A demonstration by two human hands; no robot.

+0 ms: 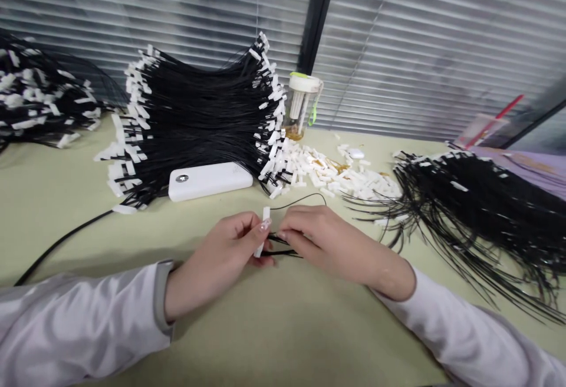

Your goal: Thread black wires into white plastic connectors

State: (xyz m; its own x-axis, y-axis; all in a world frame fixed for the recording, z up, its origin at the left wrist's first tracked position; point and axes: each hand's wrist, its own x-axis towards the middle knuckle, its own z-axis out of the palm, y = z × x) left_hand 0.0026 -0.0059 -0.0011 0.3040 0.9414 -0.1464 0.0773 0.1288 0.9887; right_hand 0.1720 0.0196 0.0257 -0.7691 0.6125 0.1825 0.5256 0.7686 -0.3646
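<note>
Head view: hold the clip (266, 214) steady, pinched in the left hand (225, 251) above the table (283, 328). With the right hand (329, 239) closed on the wires (283, 252) just beside it, best guide them straight, without twisting.

Thumb of left hand (230, 242) hid middle of white connector (266, 214). Right hand (329, 242) covered part of black wires (283, 252). Left cable heap (39, 92), right cable bundle (508, 210), both sleeves (101, 316) were cut off by edges. Mark on power bank (212, 181) was too small to read.
</note>
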